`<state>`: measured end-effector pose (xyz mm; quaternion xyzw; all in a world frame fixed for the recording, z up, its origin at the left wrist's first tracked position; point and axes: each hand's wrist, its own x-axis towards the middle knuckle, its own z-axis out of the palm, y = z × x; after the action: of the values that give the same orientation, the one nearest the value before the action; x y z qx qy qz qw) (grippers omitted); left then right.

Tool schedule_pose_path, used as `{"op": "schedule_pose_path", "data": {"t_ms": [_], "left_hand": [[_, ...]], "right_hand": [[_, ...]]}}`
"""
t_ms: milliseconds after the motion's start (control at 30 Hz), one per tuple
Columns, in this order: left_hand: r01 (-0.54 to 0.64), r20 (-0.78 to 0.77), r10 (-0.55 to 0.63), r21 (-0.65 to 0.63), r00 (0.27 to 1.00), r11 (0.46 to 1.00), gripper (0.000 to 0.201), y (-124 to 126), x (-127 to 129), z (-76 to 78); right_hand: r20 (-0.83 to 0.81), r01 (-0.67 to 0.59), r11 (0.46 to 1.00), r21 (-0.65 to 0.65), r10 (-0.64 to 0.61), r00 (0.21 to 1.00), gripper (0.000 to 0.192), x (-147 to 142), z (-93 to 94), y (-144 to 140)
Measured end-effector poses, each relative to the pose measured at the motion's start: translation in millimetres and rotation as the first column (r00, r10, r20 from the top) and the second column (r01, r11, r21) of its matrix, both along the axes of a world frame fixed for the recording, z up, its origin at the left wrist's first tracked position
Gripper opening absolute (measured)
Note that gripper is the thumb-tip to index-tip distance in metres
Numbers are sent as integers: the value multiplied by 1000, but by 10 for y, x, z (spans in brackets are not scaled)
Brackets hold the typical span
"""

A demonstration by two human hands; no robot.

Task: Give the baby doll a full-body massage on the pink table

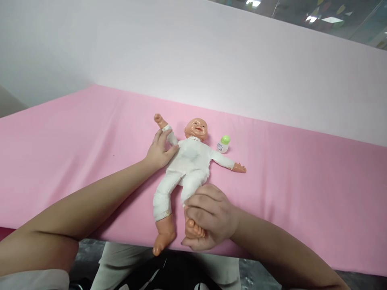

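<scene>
Doll (pixel 189 163): on its back btwn the two hands, head (pixel 196 128) beyond both, legs toward the person's body; one arm raised past L hand's fingertips, the other stretched out beyond R hand & a bit to its right.

Outfit (pixel 199 163): white, long-slvd, legs covered to abt the ankle; faint grayish patch on chest, just right of L hand.

L hand (pixel 160 151): partly open, fingers loosely spread; rests on sleeve of the raised arm, thumb against side of torso.

R hand (pixel 216 215): closed round the doll's lower leg, fingers curled over the top, thumb down by the sole; toes show btwn thumb & fingers.

Other foot (pixel 165 235): bare, just left of R hand, toes at near edge of pink cover (pixel 296 189).

Bottle (pixel 223 146): small, whitish w/ printed label, bright green cap; beyond R hand, near doll's head & outstretched arm, apart from both hands.

Pink cover: spreads under doll & bottle, out to either side of the hands, w/ soft creases left of L hand.

Wall (pixel 181 56): plain, pale, rises beyond both hands; glass strip (pixel 326 24) above, far off past R hand, w/ bright lights.

Trousers (pixel 115 262): light-colored, below the hands, under cover's edge.
</scene>
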<state>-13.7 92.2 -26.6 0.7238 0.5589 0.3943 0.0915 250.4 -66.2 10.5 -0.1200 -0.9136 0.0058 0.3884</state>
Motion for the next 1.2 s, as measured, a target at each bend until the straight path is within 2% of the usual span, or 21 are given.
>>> {"op": "schedule_pose_path", "data": {"t_ms": [67, 167, 233, 300, 367, 567, 667, 767, 833, 900, 1033, 1200], "left_hand": [[116, -53, -111, 105, 992, 988, 80, -71, 20, 27], [314, -216, -273, 185, 937, 931, 72, -147, 55, 70], [449, -359, -368, 175, 858, 876, 61, -168, 71, 92], [534, -467, -422, 133, 777, 835, 52, -176, 82, 111], [557, -526, -433, 94, 732, 825, 49, -188, 89, 129], [549, -576, -416, 69, 704, 833, 49, -216, 99, 139], [544, -549, -415, 90, 726, 834, 49, -203, 96, 108], [492, -461, -388, 126, 798, 861, 51, -194, 95, 73], [408, -368, -342, 119, 865, 905, 55, -188, 91, 52], [310, -271, -278, 85, 922, 947, 61, -170, 80, 30], [107, -112, -107, -8, 988, 994, 75, -62, 22, -22], [-92, -53, 87, -111, 995, 990, 80, 164, -86, -76]], "right_hand": [[-81, 90, 994, 60, -85, 993, 45, 52, 15, 35], [-180, 215, 971, 103, -195, 964, 53, 92, 10, 153], [-205, 267, 958, 106, -241, 949, 56, 103, -8, 256], [-215, 303, 949, 91, -279, 936, 58, 113, -35, 358], [-215, 328, 943, 54, -310, 926, 58, 122, -68, 446], [-149, 373, 907, -196, -404, 903, 47, 113, -164, 594], [-148, 358, 915, -187, -386, 910, 47, 104, -168, 591], [-155, 344, 935, -87, -354, 922, 48, 103, -111, 512], [-143, 317, 948, -24, -317, 938, 47, 95, -45, 423], [-107, 240, 971, -1, -238, 965, 45, 68, 15, 321], [47, 13, 997, -78, -10, 999, 50, -52, 11, 152], [297, -54, 977, -208, 116, 948, 63, -194, -151, 72]]}}
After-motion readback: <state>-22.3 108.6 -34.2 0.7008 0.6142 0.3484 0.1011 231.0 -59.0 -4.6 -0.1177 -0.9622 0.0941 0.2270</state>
